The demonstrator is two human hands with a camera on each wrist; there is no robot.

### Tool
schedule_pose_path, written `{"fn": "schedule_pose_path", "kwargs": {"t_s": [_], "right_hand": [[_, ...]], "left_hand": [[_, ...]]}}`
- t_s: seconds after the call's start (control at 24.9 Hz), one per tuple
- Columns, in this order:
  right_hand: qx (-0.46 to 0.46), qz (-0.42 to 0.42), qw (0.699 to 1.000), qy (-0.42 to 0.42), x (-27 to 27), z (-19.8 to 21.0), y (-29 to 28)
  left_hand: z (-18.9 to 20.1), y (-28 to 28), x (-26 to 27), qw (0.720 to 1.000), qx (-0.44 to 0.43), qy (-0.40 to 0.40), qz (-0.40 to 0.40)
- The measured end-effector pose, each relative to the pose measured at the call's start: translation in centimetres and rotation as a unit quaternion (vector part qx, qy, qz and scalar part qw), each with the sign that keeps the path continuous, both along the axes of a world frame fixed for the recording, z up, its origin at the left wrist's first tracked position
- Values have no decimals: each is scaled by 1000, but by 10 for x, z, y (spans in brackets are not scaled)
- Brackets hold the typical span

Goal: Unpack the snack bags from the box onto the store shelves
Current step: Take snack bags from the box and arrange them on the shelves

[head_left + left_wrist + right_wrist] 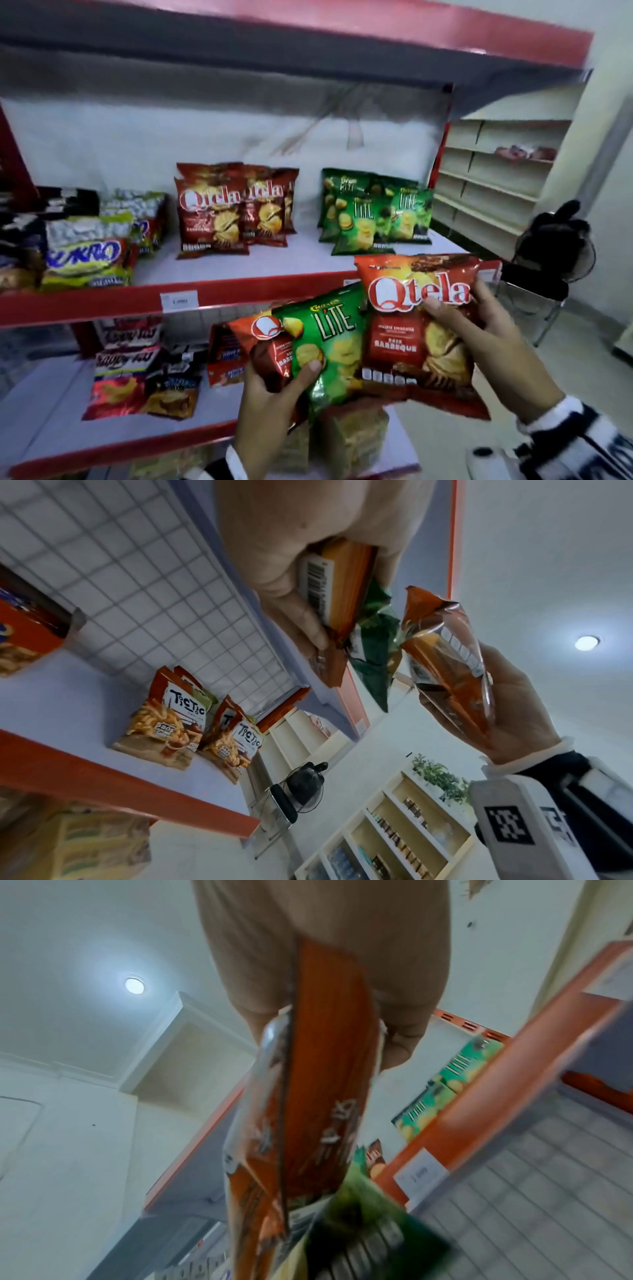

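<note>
Red Qtela bag [419, 329] sat pinched in right hand [493, 346], likely bound for shelf [239, 267] stack; left hand [270, 407] clamped green Lite bag [329, 346] plus second red bag [270, 346]; box unseen.

My left hand [270, 404] grips a green Lite bag [335, 346] and a red Qtela bag [270, 346] behind it. My right hand [493, 342] grips a second Qtela bag [421, 329]. Both sit just below the red shelf edge [239, 294]. Above that edge stand Qtela packs [219, 216] and Lite packs [370, 216].
</note>
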State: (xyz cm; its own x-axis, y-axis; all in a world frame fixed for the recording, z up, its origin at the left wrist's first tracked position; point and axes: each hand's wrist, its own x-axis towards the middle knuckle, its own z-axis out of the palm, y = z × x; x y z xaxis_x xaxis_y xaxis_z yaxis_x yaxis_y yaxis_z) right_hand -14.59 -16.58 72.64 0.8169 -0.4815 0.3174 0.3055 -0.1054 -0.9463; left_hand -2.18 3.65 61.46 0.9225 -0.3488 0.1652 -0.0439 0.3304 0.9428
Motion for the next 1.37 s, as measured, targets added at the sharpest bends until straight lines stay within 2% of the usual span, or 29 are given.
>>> {"fn": "schedule_pose_path", "kwargs": {"t_s": [0.16, 0.36, 0.44, 0.56, 0.76, 0.93, 1.13, 1.21, 1.29, 1.33, 1.37], "right_hand": [[-29, -7, 999, -41, 24, 52, -15], [-21, 12, 998, -66, 90, 97, -17], [-14, 19, 997, -75, 120, 110, -12], [-33, 28, 998, -55, 167, 118, 2], [-189, 22, 977, 100, 238, 110, 34], [-212, 67, 955, 194, 280, 94, 59], [-261, 71, 914, 303, 287, 82, 78], [-302, 15, 907, 294, 271, 97, 77], [-267, -6, 941, 207, 244, 114, 79], [-229, 36, 961, 149, 226, 121, 81], [-201, 99, 968, 112, 208, 125, 85]], "left_hand": [[27, 12, 0, 998, 12, 5, -61], [59, 53, 6, 993, 29, -40, -107], [79, 67, 16, 995, 39, -68, -68], [104, 85, 40, 993, 30, -108, 45], [134, 118, 80, 977, 14, -146, 153], [143, 142, 99, 972, 6, -157, 176], [138, 156, 108, 970, 12, -141, 196], [135, 155, 107, 970, 16, -145, 192], [132, 148, 106, 970, 15, -156, 186], [132, 141, 106, 969, 15, -160, 185], [132, 134, 104, 969, 15, -165, 181]]}}
